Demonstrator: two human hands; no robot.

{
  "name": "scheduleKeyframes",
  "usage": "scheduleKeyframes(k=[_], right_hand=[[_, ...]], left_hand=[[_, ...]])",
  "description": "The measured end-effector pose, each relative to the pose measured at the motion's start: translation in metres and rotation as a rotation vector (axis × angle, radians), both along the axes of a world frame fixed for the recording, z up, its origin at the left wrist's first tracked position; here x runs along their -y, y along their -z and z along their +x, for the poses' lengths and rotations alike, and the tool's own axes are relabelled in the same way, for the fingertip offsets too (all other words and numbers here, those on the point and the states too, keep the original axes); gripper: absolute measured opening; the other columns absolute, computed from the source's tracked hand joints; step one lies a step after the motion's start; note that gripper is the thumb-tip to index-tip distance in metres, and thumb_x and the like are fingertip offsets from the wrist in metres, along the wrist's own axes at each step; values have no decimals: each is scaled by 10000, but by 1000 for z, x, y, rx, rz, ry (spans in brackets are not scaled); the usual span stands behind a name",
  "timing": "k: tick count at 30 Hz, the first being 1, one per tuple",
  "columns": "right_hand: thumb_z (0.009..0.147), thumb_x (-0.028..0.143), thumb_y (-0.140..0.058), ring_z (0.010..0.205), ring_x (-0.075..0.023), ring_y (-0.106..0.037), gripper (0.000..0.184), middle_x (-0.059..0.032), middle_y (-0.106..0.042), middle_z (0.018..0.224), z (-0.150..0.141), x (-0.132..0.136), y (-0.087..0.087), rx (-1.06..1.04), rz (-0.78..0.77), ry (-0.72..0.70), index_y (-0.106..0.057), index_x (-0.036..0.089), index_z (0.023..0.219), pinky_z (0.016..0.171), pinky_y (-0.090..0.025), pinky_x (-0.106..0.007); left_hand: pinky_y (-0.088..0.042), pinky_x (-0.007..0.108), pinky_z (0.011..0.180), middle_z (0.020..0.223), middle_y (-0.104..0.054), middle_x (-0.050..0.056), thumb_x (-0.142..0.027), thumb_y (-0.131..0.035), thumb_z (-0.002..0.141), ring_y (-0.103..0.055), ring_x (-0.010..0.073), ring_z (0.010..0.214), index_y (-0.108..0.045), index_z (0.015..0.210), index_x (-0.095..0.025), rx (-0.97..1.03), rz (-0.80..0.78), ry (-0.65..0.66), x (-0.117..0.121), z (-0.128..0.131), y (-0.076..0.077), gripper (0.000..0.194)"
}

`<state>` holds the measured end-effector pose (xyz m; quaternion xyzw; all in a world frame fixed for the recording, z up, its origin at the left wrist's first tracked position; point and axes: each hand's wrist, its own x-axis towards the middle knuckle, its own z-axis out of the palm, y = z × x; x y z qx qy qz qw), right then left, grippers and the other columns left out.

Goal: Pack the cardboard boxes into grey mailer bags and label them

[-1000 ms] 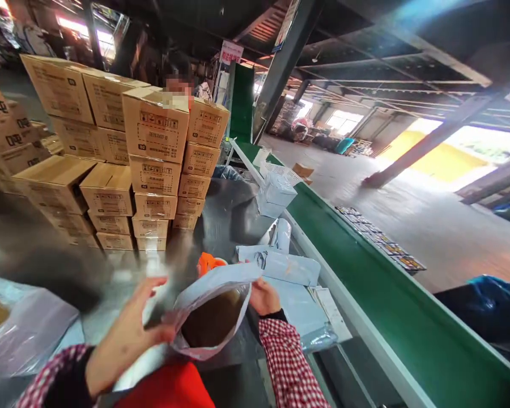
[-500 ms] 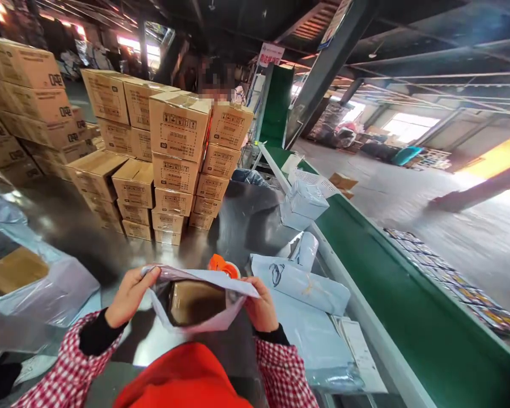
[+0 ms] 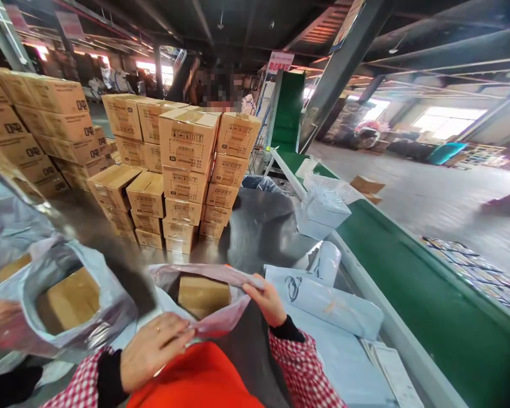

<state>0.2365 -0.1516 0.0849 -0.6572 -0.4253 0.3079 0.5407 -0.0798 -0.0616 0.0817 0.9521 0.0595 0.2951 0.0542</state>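
The bag (image 3: pixel 229 320) is open around a carton (image 3: pixel 204 294), lower centre of the frame, the right hand (image 3: pixel 268 300) with fingers clamped on its rim, the left hand (image 3: pixel 153 347) with fingers together at its near edge, grip unclear; the next move seems to need a steady mouth.

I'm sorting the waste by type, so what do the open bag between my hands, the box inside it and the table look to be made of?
Bag: probably thin plastic film, pale and slightly shiny; it creases softly.
Box: likely brown cardboard, mostly matt, with flat faces and straight edges.
Table: smooth and dark with blurry reflections; perhaps metal, though a coated sheet is possible.
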Motion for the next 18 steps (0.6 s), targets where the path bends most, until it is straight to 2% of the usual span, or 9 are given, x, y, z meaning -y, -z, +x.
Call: scheduleKeyframes(k=[2, 3, 5, 8, 9, 11, 14, 16, 18], right_hand=[[751, 545, -672, 830, -231, -647, 388, -67, -697, 872, 3, -3, 3, -96, 25, 26, -676, 182, 887, 819, -521, -397], [750, 568, -664, 876, -243, -652, 439, -80, -700, 935, 4, 0, 5, -173, 63, 41, -664, 190, 973, 834, -519, -405], [747, 596, -656, 994, -270, -641, 557, -102, -679, 1081, 4, 13, 8, -231, 159, 125, -598, 224, 1157, 880, -507, -433], [778, 544, -661, 1153, -313, -565, 522, -123, -625, 1202, -8, 38, -1, 155, 278, 239, -581, 246, 1198, 992, -439, -505], [788, 511, -664, 1190, -323, -536, 500, -132, -615, 1223, -16, 41, -9, 354, 295, 166, -587, 242, 1202, 1023, -410, -522], [809, 453, -649, 1221, -330, -508, 479, -153, -612, 1240, -34, 35, -26, 716, 245, -151, -593, 218, 1223, 1054, -378, -525], [831, 331, -617, 1013, -300, -622, 294, -159, -703, 1027, -54, 6, -47, 1013, -111, -546, -679, 157, 1060, 906, -474, -436], [838, 259, -605, 790, -252, -655, 151, -123, -727, 827, -58, -8, -54, 1066, -359, -613, -708, 150, 858, 720, -484, -348], [855, 259, -604, 667, -206, -635, 162, -83, -720, 730, -57, -6, -57, 1058, -459, -640, -695, 163, 762, 607, -429, -287]], left_hand=[[-491, 463, 982, 1234, -647, 149, -361, -536, 924, -593, 280, 1156, -531, 1309, -176, -16, 74, -70, -12, 15, -7, 427], [-454, 502, 1017, 1228, -640, 175, -422, -548, 909, -582, 298, 1163, -523, 1305, -133, -65, 66, -84, -20, 22, -11, 490], [-429, 500, 1027, 1023, -702, 124, -479, -547, 895, -641, 264, 1003, -612, 1130, -131, -209, -1, -65, -32, 32, -20, 424], [-489, 363, 851, 806, -665, 26, -401, -493, 944, -630, 178, 762, -619, 852, -186, -368, -85, -13, -40, 38, -25, 266], [-483, 321, 773, 817, -656, 24, -378, -473, 958, -621, 168, 751, -607, 842, -190, -396, -104, 0, -41, 39, -24, 258], [-454, 289, 699, 870, -655, 33, -347, -449, 974, -620, 167, 780, -592, 885, -189, -427, -131, 16, -41, 41, -23, 230], [-439, 291, 703, 856, -660, 32, -325, -434, 983, -625, 174, 790, -566, 881, -186, -455, -119, 9, -40, 43, -23, 218], [-432, 290, 682, 829, -663, 28, -325, -430, 984, -626, 176, 759, -551, 862, -188, -490, -83, -2, -38, 44, -27, 220], [-424, 289, 656, 814, -670, 27, -318, -433, 983, -632, 180, 734, -544, 852, -188, -535, -50, 13, -34, 44, -32, 215]])
